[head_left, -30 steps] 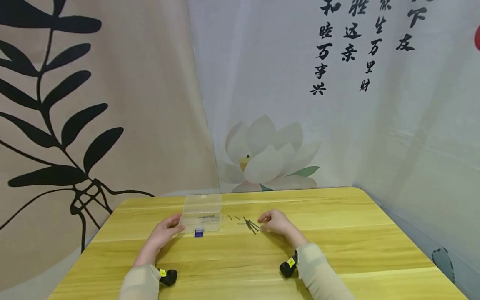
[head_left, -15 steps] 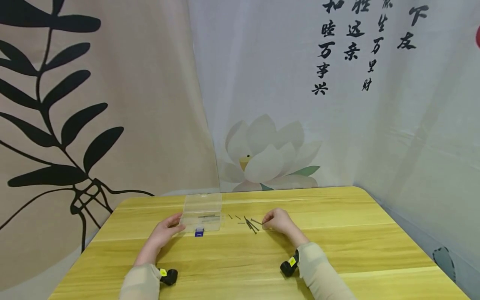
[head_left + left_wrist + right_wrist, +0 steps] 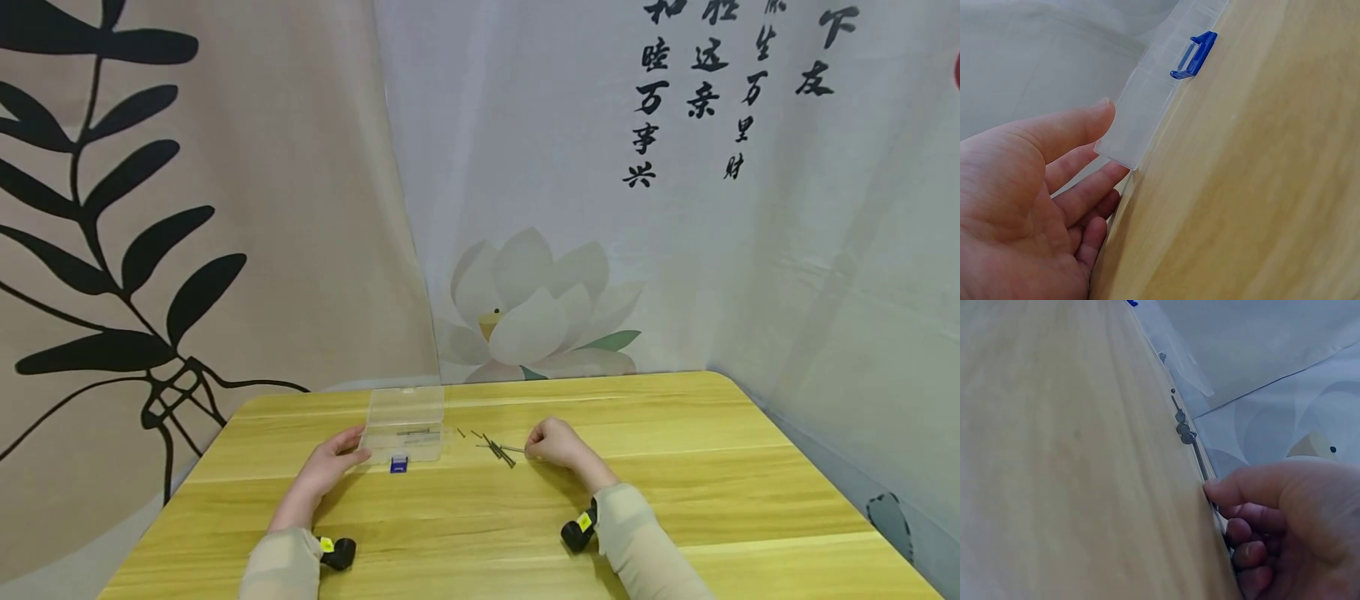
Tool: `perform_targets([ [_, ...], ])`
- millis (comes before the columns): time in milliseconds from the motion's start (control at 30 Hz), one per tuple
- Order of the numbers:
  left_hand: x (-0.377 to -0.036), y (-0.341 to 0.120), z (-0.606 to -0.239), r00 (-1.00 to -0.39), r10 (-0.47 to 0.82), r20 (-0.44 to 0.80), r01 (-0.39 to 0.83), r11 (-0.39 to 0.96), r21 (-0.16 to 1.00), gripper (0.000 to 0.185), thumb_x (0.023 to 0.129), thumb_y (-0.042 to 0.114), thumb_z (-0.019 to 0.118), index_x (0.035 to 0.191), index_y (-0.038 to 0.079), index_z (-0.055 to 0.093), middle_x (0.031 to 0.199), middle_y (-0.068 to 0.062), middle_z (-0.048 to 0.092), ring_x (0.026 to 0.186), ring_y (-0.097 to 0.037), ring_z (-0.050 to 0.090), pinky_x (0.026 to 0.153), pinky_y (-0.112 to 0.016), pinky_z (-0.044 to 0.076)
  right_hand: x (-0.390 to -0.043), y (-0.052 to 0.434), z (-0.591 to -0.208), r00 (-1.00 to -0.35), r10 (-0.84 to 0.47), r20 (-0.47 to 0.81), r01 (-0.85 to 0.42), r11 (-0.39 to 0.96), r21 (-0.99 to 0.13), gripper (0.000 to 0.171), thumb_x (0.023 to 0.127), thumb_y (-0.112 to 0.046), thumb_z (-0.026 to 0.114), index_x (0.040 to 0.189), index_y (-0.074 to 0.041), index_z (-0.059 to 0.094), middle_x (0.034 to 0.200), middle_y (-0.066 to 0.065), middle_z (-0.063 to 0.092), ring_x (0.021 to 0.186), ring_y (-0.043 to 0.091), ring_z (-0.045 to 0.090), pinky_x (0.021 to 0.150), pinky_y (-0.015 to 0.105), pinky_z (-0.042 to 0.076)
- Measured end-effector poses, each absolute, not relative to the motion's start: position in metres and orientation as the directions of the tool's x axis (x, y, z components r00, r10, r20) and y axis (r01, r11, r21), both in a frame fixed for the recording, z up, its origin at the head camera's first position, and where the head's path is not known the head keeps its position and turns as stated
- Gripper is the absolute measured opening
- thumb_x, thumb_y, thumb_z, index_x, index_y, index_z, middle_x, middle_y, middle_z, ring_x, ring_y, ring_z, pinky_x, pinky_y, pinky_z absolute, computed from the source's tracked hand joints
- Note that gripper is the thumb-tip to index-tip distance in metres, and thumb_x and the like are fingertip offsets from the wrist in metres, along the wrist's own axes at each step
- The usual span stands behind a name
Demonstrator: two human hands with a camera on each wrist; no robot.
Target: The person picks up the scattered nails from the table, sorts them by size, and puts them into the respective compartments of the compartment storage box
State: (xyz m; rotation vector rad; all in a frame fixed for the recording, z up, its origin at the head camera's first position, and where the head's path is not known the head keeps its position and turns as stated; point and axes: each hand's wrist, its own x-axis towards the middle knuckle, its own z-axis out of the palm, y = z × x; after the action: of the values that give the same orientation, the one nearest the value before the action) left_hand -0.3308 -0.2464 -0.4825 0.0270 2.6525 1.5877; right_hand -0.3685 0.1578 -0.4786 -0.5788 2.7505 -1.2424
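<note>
A clear plastic compartment box (image 3: pixel 381 452) lies on the table with its lid raised at the back; a blue latch (image 3: pixel 1196 56) is on its front. My left hand (image 3: pixel 335 460) holds the box's left end, thumb (image 3: pixel 1094 122) at the front corner and fingers behind. My right hand (image 3: pixel 558 442) pinches the near end of a long thin screw (image 3: pixel 1200 460) between thumb and forefinger. The screw's other end points left over a small pile of long dark screws (image 3: pixel 502 456). A few long pieces (image 3: pixel 416 432) show inside the box.
Smaller thin pieces (image 3: pixel 461 432) lie between the box and the pile. The wooden table (image 3: pixel 465 525) ends at a printed cloth backdrop (image 3: pixel 525 167). Each wrist carries a black camera (image 3: pixel 576 535).
My right hand has closed finger and thumb on one screw and moved slightly right. The screw has swung out across the pile, which has shifted a little. My left hand stays at the box.
</note>
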Motion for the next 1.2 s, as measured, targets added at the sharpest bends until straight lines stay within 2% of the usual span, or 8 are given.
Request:
perform_targets([
  [167,-0.33,-0.247,-0.481,-0.999,0.039,-0.032,-0.01,0.475,0.88,0.061,0.097,0.021,0.061,0.149,0.003,0.035,0.146,-0.029,0.037,0.133,-0.045,0.033,0.105,-0.057,0.032,-0.37,0.161,-0.478,-0.907,-0.416,0.072,-0.329,0.591,-0.737,0.015,0.083,-0.001,0.064,0.069,-0.003,0.067,0.056,-0.006,0.048,0.048,0.008,0.034,0.049,0.023,0.031],
  [467,-0.328,-0.245,-0.479,-0.999,0.036,-0.035,-0.013,0.478,0.878,0.061,0.097,0.022,0.061,0.15,0.004,0.035,0.146,-0.028,0.037,0.134,-0.045,0.033,0.105,-0.058,0.032,-0.375,0.172,-0.476,-0.884,-0.467,0.022,-0.291,0.514,-0.807,0.019,0.089,-0.006,0.059,0.072,0.0,0.065,0.057,-0.004,0.044,0.047,0.008,0.03,0.049,0.023,0.03],
  [600,-0.328,-0.245,-0.479,-0.999,0.032,-0.037,-0.017,0.477,0.879,0.061,0.097,0.023,0.061,0.15,0.005,0.035,0.146,-0.028,0.038,0.134,-0.045,0.033,0.105,-0.058,0.032,-0.379,0.178,-0.476,-0.901,-0.433,0.033,-0.258,0.473,-0.843,0.018,0.091,-0.009,0.059,0.081,0.003,0.066,0.066,-0.002,0.052,0.053,0.01,0.037,0.053,0.024,0.036],
  [700,-0.328,-0.244,-0.479,-0.999,0.029,-0.036,-0.018,0.474,0.88,0.061,0.097,0.023,0.061,0.149,0.005,0.036,0.146,-0.028,0.038,0.133,-0.045,0.034,0.105,-0.058,0.032,-0.382,0.183,-0.478,-0.909,-0.414,0.055,-0.258,0.453,-0.853,0.016,0.092,-0.011,0.06,0.092,0.003,0.069,0.081,0.003,0.061,0.063,0.013,0.046,0.058,0.026,0.042],
  [833,-0.327,-0.244,-0.479,-0.999,0.029,-0.037,-0.019,0.474,0.881,0.061,0.097,0.022,0.061,0.149,0.005,0.036,0.145,-0.028,0.038,0.133,-0.045,0.034,0.105,-0.058,0.032,-0.384,0.188,-0.479,-0.901,-0.424,0.09,-0.282,0.419,-0.863,0.019,0.095,-0.012,0.059,0.1,0.004,0.067,0.092,0.007,0.064,0.075,0.016,0.053,0.066,0.028,0.047],
  [1033,-0.327,-0.244,-0.478,-0.999,0.026,-0.031,-0.015,0.477,0.879,0.061,0.097,0.022,0.061,0.149,0.004,0.036,0.145,-0.028,0.039,0.132,-0.045,0.035,0.105,-0.058,0.032,-0.384,0.192,-0.47,-0.888,-0.421,0.186,-0.355,0.369,-0.859,0.022,0.097,-0.012,0.058,0.104,0.008,0.065,0.1,0.01,0.065,0.088,0.018,0.056,0.079,0.034,0.049],
  [1200,-0.328,-0.244,-0.479,-0.999,0.031,-0.037,-0.018,0.474,0.88,0.061,0.097,0.022,0.061,0.149,0.004,0.036,0.145,-0.028,0.038,0.133,-0.045,0.034,0.105,-0.058,0.032,-0.381,0.194,-0.459,-0.895,-0.397,0.204,-0.347,0.333,-0.877,0.022,0.098,-0.012,0.057,0.105,0.008,0.063,0.097,0.008,0.063,0.089,0.034,0.055,0.08,0.048,0.048],
])
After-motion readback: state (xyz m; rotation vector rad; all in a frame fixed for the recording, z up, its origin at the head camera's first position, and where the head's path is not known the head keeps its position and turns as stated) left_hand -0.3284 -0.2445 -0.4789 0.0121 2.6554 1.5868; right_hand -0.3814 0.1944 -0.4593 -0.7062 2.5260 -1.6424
